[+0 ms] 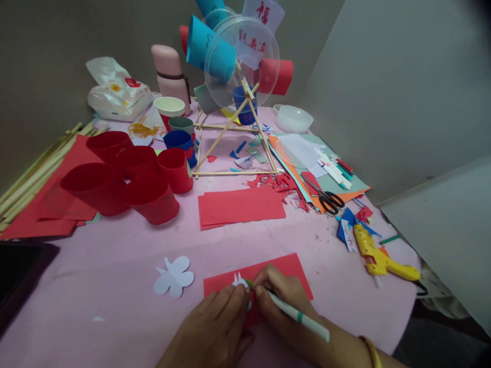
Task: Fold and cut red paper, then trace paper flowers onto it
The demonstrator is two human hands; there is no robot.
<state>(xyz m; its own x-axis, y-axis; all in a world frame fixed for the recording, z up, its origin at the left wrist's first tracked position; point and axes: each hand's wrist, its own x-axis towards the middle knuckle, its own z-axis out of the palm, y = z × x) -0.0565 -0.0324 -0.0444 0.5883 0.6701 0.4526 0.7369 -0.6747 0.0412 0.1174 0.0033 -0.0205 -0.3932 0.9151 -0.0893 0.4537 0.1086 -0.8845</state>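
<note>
In the head view my right hand (282,296) grips a white marker (303,319) with a green tip, its point touching the edge of a small white paper cutout (240,280). That cutout lies on a red paper strip (284,266). My left hand (218,322) rests with fingers flat over the cutout, pressing it to the strip and hiding most of it. A second white cutout (174,277), shaped like a butterfly, lies on the table to the left.
Red paper strips (241,207) lie beyond my hands. Red paper cups (148,197) stand left. A stick frame (226,130) carries a wheel of plastic discs (241,43) and coloured cups. Scissors (330,202), markers (332,171) and a yellow glue gun (379,255) lie right.
</note>
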